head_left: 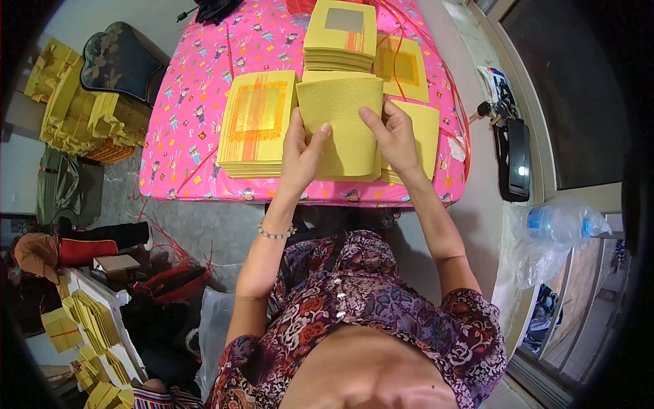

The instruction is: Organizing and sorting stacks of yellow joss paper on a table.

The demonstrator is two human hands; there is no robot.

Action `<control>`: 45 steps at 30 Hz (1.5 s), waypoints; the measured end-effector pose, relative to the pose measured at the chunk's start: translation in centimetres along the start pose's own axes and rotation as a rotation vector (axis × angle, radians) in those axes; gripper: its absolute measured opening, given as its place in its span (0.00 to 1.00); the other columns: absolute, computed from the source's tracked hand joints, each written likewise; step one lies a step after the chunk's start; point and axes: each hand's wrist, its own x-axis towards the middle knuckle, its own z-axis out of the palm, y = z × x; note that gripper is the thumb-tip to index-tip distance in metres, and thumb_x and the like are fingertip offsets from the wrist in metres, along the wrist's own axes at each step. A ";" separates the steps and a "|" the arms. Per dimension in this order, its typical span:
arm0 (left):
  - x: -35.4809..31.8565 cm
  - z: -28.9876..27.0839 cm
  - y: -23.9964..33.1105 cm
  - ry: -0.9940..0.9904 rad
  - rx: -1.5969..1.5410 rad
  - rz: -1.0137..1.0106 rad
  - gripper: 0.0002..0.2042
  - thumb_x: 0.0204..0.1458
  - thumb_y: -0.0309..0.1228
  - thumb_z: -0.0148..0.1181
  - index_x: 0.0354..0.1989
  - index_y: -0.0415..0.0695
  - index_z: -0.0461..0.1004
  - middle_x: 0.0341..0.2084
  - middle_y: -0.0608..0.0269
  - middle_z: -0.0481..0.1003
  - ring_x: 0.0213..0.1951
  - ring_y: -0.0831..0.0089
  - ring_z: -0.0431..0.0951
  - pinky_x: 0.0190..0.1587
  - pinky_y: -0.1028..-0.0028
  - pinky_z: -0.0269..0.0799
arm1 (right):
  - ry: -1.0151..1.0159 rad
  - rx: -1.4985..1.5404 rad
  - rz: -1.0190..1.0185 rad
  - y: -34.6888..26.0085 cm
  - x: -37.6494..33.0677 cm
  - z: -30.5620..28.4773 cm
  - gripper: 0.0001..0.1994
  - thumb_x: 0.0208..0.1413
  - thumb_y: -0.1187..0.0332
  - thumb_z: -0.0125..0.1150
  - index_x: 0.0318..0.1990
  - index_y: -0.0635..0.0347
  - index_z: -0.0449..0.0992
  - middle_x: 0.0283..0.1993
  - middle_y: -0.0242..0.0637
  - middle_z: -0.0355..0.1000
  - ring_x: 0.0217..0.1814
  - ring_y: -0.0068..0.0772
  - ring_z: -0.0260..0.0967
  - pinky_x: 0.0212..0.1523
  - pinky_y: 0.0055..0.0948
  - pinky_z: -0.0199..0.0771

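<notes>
Yellow, finely textured paper sheets (340, 126) are held as a thick bundle between both hands, above the near edge of the pink patterned tablecloth (197, 102). The left hand (302, 153) is closed on its left edge, thumb on top; the right hand (395, 140) is clasped on its right edge. Just left of the grip lies a stack with an orange-gold square (257, 123); beyond it, a silver-printed stack (340, 37).
</notes>
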 end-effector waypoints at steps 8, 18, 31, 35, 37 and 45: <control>-0.2 -0.8 0.3 -0.031 -0.048 -0.206 0.19 0.55 0.20 0.49 0.56 0.36 0.59 0.49 0.57 0.70 0.51 0.73 0.69 0.53 0.74 0.64 | 0.011 -0.064 -0.004 0.9 1.4 -1.1 0.08 0.58 0.67 0.58 0.37 0.64 0.74 0.32 0.28 0.73 0.31 0.11 0.66 0.30 0.15 0.65; -0.3 -1.2 0.4 -0.110 -0.072 -0.304 0.21 0.55 0.20 0.48 0.58 0.36 0.58 0.52 0.56 0.69 0.53 0.72 0.69 0.56 0.72 0.62 | 0.060 -0.145 0.017 1.4 2.1 -2.6 0.09 0.58 0.66 0.58 0.30 0.61 0.72 0.22 0.19 0.63 0.23 0.08 0.53 0.22 0.15 0.53; -0.6 -1.5 0.3 -0.104 -0.128 -0.335 0.21 0.55 0.20 0.48 0.59 0.36 0.58 0.54 0.55 0.68 0.55 0.69 0.69 0.56 0.71 0.63 | -0.084 -0.242 0.183 0.4 -1.5 -1.9 0.15 0.58 0.60 0.58 0.41 0.66 0.77 0.31 0.30 0.75 0.28 0.13 0.69 0.26 0.17 0.68; -0.3 -1.7 0.3 -0.076 -0.101 -0.334 0.20 0.55 0.20 0.48 0.58 0.36 0.58 0.52 0.54 0.69 0.53 0.69 0.69 0.55 0.72 0.64 | -0.127 -0.281 0.297 -0.9 -1.5 -1.6 0.15 0.57 0.60 0.59 0.40 0.66 0.77 0.28 0.29 0.75 0.25 0.13 0.68 0.23 0.17 0.67; 0.1 -2.1 0.4 -0.091 -0.078 -0.344 0.20 0.56 0.21 0.49 0.58 0.36 0.59 0.52 0.55 0.69 0.53 0.69 0.70 0.55 0.71 0.64 | -0.145 -0.302 0.321 -0.6 -1.4 -1.7 0.16 0.57 0.59 0.59 0.40 0.66 0.77 0.27 0.29 0.75 0.24 0.13 0.68 0.22 0.17 0.67; 1.9 -2.2 -0.8 -0.102 -0.038 -0.454 0.20 0.57 0.24 0.49 0.58 0.35 0.59 0.52 0.54 0.70 0.52 0.69 0.71 0.53 0.72 0.67 | -0.122 -0.344 0.327 0.2 -0.7 -2.1 0.18 0.57 0.56 0.58 0.35 0.66 0.77 0.25 0.30 0.75 0.22 0.15 0.69 0.21 0.18 0.70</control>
